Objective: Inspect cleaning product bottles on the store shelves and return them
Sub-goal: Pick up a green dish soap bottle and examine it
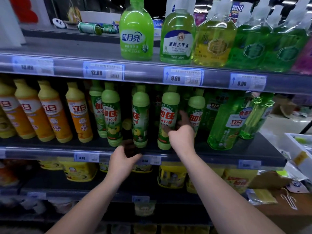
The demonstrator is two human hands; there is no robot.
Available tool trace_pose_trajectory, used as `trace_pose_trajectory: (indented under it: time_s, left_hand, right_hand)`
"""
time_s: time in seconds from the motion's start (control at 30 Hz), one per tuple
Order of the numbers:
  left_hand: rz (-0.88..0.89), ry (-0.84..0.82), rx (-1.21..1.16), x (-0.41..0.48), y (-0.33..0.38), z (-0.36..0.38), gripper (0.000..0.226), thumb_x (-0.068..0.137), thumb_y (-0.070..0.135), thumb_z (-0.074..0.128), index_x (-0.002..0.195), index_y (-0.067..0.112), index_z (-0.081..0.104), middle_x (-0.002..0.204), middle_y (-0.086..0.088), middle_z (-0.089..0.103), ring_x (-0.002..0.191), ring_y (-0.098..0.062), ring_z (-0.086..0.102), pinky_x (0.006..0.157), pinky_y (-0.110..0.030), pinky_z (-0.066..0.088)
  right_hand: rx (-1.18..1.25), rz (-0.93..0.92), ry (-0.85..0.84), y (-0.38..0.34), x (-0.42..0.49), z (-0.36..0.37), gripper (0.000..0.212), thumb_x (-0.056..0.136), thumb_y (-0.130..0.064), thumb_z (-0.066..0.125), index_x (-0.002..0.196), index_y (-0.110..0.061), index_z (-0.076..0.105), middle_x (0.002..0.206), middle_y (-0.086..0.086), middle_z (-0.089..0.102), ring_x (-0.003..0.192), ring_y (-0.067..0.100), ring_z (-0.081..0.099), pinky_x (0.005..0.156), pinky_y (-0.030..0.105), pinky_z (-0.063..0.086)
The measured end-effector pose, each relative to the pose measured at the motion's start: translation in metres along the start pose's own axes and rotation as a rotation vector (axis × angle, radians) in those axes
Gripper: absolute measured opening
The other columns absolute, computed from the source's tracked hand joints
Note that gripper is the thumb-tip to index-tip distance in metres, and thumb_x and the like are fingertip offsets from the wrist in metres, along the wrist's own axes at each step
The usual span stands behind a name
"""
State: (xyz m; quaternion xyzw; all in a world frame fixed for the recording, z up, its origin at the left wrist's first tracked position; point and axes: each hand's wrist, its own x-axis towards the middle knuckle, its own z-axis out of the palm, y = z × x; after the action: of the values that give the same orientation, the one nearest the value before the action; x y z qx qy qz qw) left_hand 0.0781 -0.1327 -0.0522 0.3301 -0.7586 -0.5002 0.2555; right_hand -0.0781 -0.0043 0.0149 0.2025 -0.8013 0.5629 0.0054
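Several green lemon dish-soap bottles stand in a row on the middle shelf (219, 155). My right hand (181, 134) grips one of them, a green bottle (168, 114) with a red-lettered label, thumb on its front and fingers round its right side; the bottle stands upright on the shelf. My left hand (122, 157) is blurred at the shelf's front edge. It hovers just below and left of a neighbouring green bottle (141, 115), fingers loosely curled and holding nothing.
Orange and yellow bottles (50, 114) fill the left of the same shelf, and large clear green bottles (228, 122) the right. Hand-soap pump bottles (136, 34) stand on the shelf above. Yellow packs (79, 171) sit below. A white bin (298, 146) is at the right.
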Motion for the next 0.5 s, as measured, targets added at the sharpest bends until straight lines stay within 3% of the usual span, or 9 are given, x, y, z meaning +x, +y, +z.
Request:
trace_pose_trajectory:
  time_s: [0.1,0.2,0.33,0.43,0.5]
  left_hand:
    - [0.050,-0.003,0.118,0.003,-0.008,-0.008,0.060,0.084,0.015,0.085,0.139,0.016,0.062,0.114,0.008,0.071,0.112,-0.018,0.069,0.096,-0.033,0.054]
    - [0.087,0.022,0.202,0.004,-0.014,-0.018,0.064,0.083,0.013,0.084,0.142,0.017,0.061,0.111,0.009,0.068,0.106,-0.013,0.065,0.090,-0.026,0.048]
    - [0.132,0.002,0.252,0.008,-0.017,-0.028,0.063,0.085,0.017,0.082,0.144,0.019,0.059,0.116,0.003,0.073,0.105,-0.015,0.068,0.087,-0.028,0.052]
    - [0.182,-0.015,0.266,0.018,-0.008,-0.026,0.068,0.085,0.016,0.081,0.148,0.021,0.055,0.118,0.003,0.072,0.104,-0.014,0.067,0.087,-0.025,0.050]
    - [0.176,-0.037,0.230,0.024,-0.002,-0.023,0.072,0.085,0.015,0.082,0.150,0.021,0.052,0.121,0.001,0.072,0.108,-0.018,0.069,0.089,-0.024,0.051]
  right_hand:
    - [-0.048,-0.003,0.003,0.008,0.009,0.012,0.081,0.088,-0.020,0.086,0.156,-0.020,0.043,0.146,0.017,0.058,0.134,0.038,0.058,0.110,0.056,0.052]
    - [-0.061,0.017,0.005,0.011,0.014,0.018,0.080,0.089,-0.020,0.085,0.156,-0.016,0.042,0.145,0.017,0.061,0.134,0.037,0.059,0.111,0.055,0.050]
    - [-0.016,0.018,-0.006,0.008,0.007,0.018,0.074,0.089,-0.014,0.085,0.150,-0.009,0.044,0.139,0.017,0.065,0.130,0.035,0.063,0.108,0.053,0.052]
    - [-0.078,-0.051,0.171,0.006,-0.023,0.013,0.052,0.090,-0.019,0.083,0.130,-0.016,0.050,0.113,0.007,0.068,0.108,0.033,0.068,0.085,0.038,0.056]
    - [-0.182,-0.183,0.196,-0.005,-0.045,0.018,0.038,0.091,-0.025,0.076,0.111,-0.028,0.044,0.094,-0.006,0.059,0.087,0.023,0.065,0.069,0.028,0.048]
